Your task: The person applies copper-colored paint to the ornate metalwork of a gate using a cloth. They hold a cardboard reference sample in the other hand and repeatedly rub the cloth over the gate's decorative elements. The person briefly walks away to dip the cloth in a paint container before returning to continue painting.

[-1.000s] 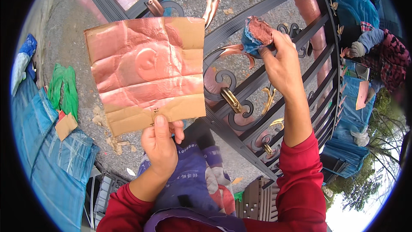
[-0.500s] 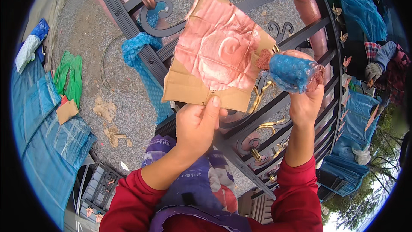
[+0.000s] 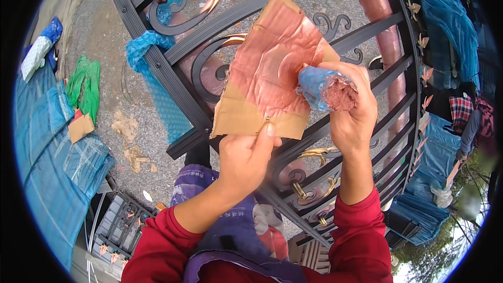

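While your left hand pinches the likely light, pink-smeared cardboard sheet by its edge, your right hand grips the soft-looking, blue-plastic-wrapped roll.

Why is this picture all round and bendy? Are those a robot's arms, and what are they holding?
No robot here! Those are a person's two bare hands, with dark red sleeves. A wide fisheye camera on the person's head looks down, which makes straight edges bend.

The left hand pinches a creased brown cardboard sheet smeared with shiny pink. The right hand grips a blue plastic-wrapped bundle with a rough pink end. It appears in front of the cardboard; I can't tell whether they touch.

Below is a dark metal framework with bars and curly shapes, above grey gravelly ground. Some decorations on it shine gold or copper. Off to the left lies a crumpled green plastic sheet or bag.
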`<state>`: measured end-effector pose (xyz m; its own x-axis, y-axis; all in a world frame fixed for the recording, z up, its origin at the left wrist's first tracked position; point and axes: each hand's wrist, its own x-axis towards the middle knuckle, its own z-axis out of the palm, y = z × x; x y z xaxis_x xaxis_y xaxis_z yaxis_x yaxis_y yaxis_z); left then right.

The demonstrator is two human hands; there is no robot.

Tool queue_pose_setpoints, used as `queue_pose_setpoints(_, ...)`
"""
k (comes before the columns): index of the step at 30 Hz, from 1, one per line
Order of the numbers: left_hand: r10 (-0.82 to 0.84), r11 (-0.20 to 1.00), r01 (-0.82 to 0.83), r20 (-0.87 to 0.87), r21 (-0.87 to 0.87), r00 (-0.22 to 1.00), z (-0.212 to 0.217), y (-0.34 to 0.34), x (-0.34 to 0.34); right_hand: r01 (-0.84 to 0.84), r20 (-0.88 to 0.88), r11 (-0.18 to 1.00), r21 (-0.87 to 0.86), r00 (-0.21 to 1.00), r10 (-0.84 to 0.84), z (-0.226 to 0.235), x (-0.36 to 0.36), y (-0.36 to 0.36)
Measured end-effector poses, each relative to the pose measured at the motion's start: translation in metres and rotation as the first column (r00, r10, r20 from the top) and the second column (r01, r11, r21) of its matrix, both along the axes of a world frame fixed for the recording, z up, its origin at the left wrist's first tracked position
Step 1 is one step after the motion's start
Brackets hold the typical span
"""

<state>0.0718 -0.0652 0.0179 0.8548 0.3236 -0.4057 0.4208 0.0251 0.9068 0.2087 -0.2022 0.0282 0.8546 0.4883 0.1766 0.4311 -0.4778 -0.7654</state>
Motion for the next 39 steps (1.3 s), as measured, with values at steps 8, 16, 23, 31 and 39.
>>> queue_pose_setpoints(8,0.335,0.933,-0.338,-0.048,-0.119,0.941,-0.012,0.028,-0.016,-0.059,-0.134,0.998,-0.026,0.989,0.055,-0.001,0.03,-0.023)
queue_pose_setpoints(16,0.492,0.859,-0.481,0.022,-0.177,0.871,-0.026,0.037,-0.021,-0.258,-0.117,0.924,-0.281,0.965,0.234,-0.012,0.111,-0.005)
queue_pose_setpoints(23,0.525,0.817,-0.498,0.018,-0.292,0.851,-0.029,0.043,-0.027,-0.474,-0.234,0.797,-0.374,0.88,0.413,0.006,0.132,-0.001)
queue_pose_setpoints(31,0.608,0.76,-0.583,-0.005,-0.288,0.794,-0.016,0.053,-0.025,-0.467,-0.109,0.738,-0.487,0.871,0.479,-0.006,0.126,0.017)
queue_pose_setpoints(39,0.651,0.747,-0.645,-0.015,-0.158,0.759,-0.027,0.067,-0.038,-0.343,-0.181,0.898,-0.274,0.936,0.302,0.002,0.118,-0.002)
